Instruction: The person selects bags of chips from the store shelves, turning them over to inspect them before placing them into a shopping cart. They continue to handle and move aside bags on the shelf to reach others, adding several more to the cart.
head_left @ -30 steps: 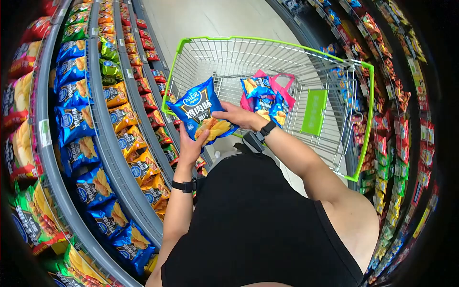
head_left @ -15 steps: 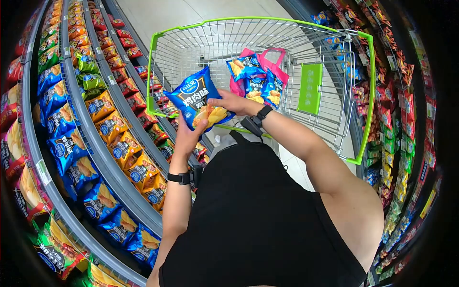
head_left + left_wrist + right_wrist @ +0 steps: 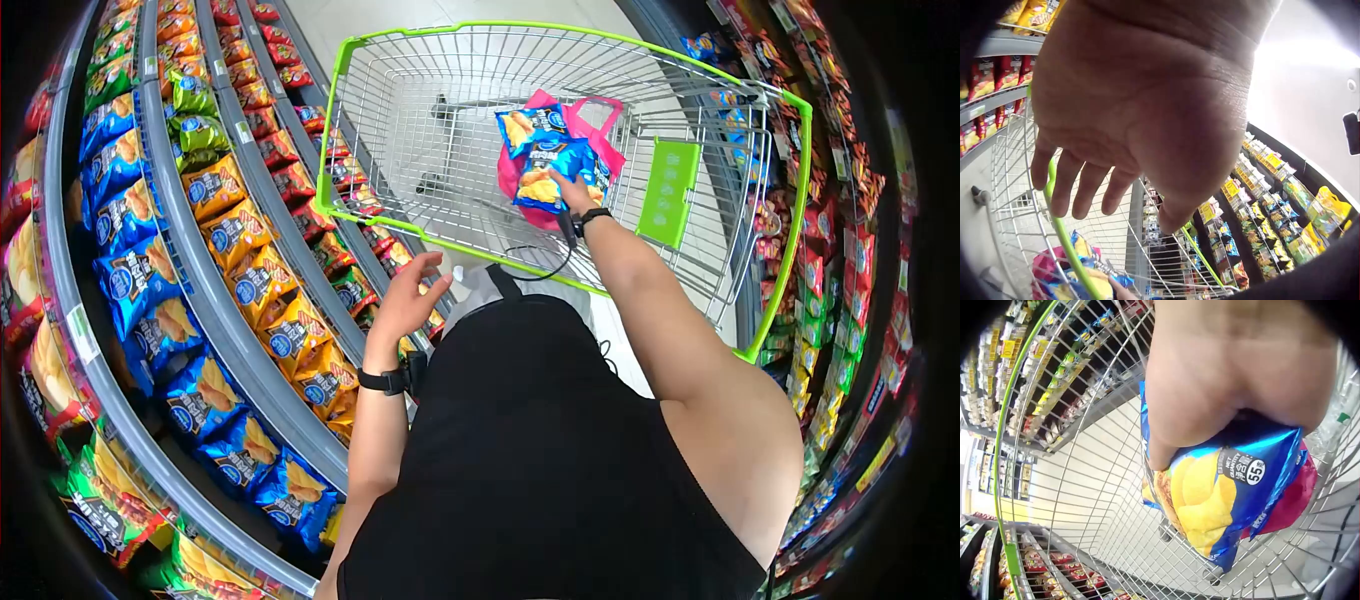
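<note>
- The right hand (image 3: 577, 195) holds a blue chip bag (image 3: 540, 190) inside the cart (image 3: 345, 55). Its fingers pinch the bag near one side, perhaps because puffy bags are easy to grab there.
- The left hand (image 3: 405, 300) is empty. Its fingers are apart and a little bent. It is outside the cart, by the near side, maybe because one hand is enough for such a light bag.
- More blue bags (image 3: 530, 125) are right beside the held one. They all bunch up on a pink bag (image 3: 507, 175), which may make a soft bed so the chips don't crack.
- The cart has a green rim all around. The right arm reaches over the near side, so lifting up first looks safest.
- A green board (image 3: 668, 192) is near the pile on one side. On the other side there is lots of open wire floor.
- The long shelf (image 3: 192, 262) is on the person's left, so the left hand has less room there. Above the pile, the way looks open.
</note>
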{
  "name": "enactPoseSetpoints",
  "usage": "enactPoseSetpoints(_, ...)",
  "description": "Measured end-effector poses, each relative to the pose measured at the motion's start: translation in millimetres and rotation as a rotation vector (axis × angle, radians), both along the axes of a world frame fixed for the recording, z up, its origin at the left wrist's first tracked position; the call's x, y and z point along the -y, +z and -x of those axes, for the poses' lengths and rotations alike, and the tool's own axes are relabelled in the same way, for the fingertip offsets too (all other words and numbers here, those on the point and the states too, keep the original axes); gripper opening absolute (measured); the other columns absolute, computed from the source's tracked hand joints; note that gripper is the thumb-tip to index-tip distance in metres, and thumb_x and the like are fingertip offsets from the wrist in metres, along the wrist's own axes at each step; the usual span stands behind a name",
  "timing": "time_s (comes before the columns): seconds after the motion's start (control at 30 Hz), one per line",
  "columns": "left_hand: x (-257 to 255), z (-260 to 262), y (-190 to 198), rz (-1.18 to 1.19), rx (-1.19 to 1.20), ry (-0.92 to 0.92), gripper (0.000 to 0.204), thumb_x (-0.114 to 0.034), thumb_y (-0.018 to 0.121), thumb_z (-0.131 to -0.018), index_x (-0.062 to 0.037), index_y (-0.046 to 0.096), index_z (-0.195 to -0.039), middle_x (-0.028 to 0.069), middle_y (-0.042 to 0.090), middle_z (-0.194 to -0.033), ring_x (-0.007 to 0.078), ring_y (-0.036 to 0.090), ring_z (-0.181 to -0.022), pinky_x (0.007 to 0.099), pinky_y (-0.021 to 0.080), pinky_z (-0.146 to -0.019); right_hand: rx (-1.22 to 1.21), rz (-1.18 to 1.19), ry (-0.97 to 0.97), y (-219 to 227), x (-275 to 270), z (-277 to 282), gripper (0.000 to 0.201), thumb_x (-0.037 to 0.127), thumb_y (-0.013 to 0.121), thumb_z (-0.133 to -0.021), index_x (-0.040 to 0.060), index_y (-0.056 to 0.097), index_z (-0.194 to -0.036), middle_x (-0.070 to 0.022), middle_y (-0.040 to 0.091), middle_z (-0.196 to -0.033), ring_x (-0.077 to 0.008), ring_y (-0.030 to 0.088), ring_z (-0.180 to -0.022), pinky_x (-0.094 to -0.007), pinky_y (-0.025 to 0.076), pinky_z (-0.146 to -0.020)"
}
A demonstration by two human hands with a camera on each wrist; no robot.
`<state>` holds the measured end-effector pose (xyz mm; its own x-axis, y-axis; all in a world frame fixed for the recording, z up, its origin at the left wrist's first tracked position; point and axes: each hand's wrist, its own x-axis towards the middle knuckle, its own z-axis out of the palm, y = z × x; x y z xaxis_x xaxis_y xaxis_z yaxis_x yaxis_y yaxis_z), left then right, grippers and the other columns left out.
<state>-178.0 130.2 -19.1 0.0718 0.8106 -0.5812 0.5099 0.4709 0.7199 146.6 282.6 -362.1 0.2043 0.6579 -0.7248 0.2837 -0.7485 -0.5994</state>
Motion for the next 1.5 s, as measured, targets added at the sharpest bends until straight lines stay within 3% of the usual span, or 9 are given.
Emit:
enactPoseSetpoints(0.2,27.0,11.7,-13.6,-0.091,-0.015,-0.009,0.05,-0.032,0.069,-0.093,-0.0022,0.056,-0.13,0.0174,0.066,-0.12,0.0298,0.063,-0.113,0.0396,0.05,-0.095,0.072,0.034,0.055,-23.0,9.8,-22.7,0.121,0.069,0.072,-0.074,-0.0064,0.021,-0.154,-0.0275,0.041,-0.149,-0.0375,0.046,-0.134,-0.0437,0.044,-0.103)
enactPoseSetpoints(0.23,30.0,12.8,-14.2,-0.125,-0.035,-0.03,0.045,-0.025,0.068,-0.094,-0.0017,0.056,-0.13,0.0152,0.066,-0.119,0.0245,0.064,-0.112,0.0364,0.051,-0.093,0.015,0.028,0.081,-7.9,9.0,-19.4,0.119,0.072,0.066,-0.077,-0.0129,0.025,-0.149,-0.0308,0.034,-0.153,-0.0394,0.032,-0.144,-0.0404,0.027,-0.118)
enactPoseSetpoints(0.3,34.2,15.4,-10.1,-0.103,-0.041,-0.03,0.049,-0.033,0.068,-0.093,-0.0027,0.056,-0.13,0.016,0.066,-0.121,0.0285,0.063,-0.112,0.0389,0.051,-0.094,-0.023,-0.053,0.061,36.7,3.2,3.4,0.112,0.071,0.065,-0.079,-0.0141,0.034,-0.145,-0.0264,0.047,-0.145,-0.0379,0.046,-0.134,-0.0413,0.037,-0.111)
enactPoseSetpoints(0.37,37.4,17.1,-1.7,-0.108,-0.062,-0.019,0.05,-0.035,0.066,-0.095,-0.0025,0.055,-0.13,0.0169,0.065,-0.123,0.0296,0.063,-0.113,0.04,0.051,-0.094,-0.288,-0.005,0.066,-27.4,-13.5,-5.8,0.101,0.069,0.064,-0.081,-0.0118,0.047,-0.139,-0.0236,0.056,-0.136,-0.037,0.053,-0.125,-0.0416,0.041,-0.107)
enactPoseSetpoints(0.43,40.7,20.7,2.9,-0.119,-0.088,0.01,0.048,-0.035,0.065,-0.095,-0.0023,0.055,-0.13,0.0171,0.065,-0.122,0.0301,0.063,-0.113,0.04,0.051,-0.094,-0.022,0.077,-0.006,-39.5,-34.6,6.7,0.082,0.064,0.062,-0.085,-0.0062,0.059,-0.128,-0.0204,0.063,-0.124,-0.0338,0.063,-0.107,-0.0417,0.051,-0.091)
enactPoseSetpoints(0.7,79.3,44.0,15.4,-0.272,-0.092,0.262,0.044,-0.031,0.066,-0.094,-0.0021,0.057,-0.126,0.0166,0.066,-0.118,0.0286,0.064,-0.11,0.0397,0.051,-0.093,-0.23,0.203,-0.033,40.8,-43.3,65.5,0.052,0.051,0.061,-0.091,0.0068,0.055,-0.117,-0.0121,0.065,-0.108,-0.0203,0.062,-0.072,-0.0316,0.053,-0.057)
enactPoseSetpoints(0.9,132.1,59.6,4.4,-0.356,-0.057,0.523,0.041,-0.029,0.068,-0.093,-0.0011,0.06,-0.121,0.0157,0.068,-0.112,0.0269,0.067,-0.104,0.0386,0.052,-0.09,-0.511,0.296,0.226,49.2,-72.4,113.3,0.036,0.048,0.059,-0.093,0.0119,0.06,-0.099,-0.0031,0.065,-0.085,-0.0184,0.061,-0.067,-0.0317,0.049,-0.057)
enactPoseSetpoints(1.2,178.4,68.4,-7.5,-0.423,-0.027,0.603,0.042,-0.03,0.07,-0.092,-0.0003,0.061,-0.12,0.0147,0.069,-0.109,0.0252,0.068,-0.099,0.0372,0.053,-0.088,-0.703,-0.056,0.641,221.9,-103.5,326.1,0.026,0.033,0.056,-0.096,0.0086,0.059,-0.105,-0.0025,0.064,-0.09,-0.0145,0.061,-0.074,-0.0251,0.046,-0.06)
enactPoseSetpoints(1.5,213.7,83.7,-17.1,-0.438,0.003,0.732,0.042,-0.028,0.071,-0.091,-0.001,0.061,-0.123,0.0126,0.069,-0.113,0.0229,0.067,-0.103,0.0364,0.053,-0.091,-0.945,-0.671,1.19,420.9,14.4,520.7,0.031,0.019,0.071,-0.091,0.0043,0.057,-0.115,-0.0075,0.067,-0.108,-0.0169,0.064,-0.102,-0.0319,0.052,-0.085)
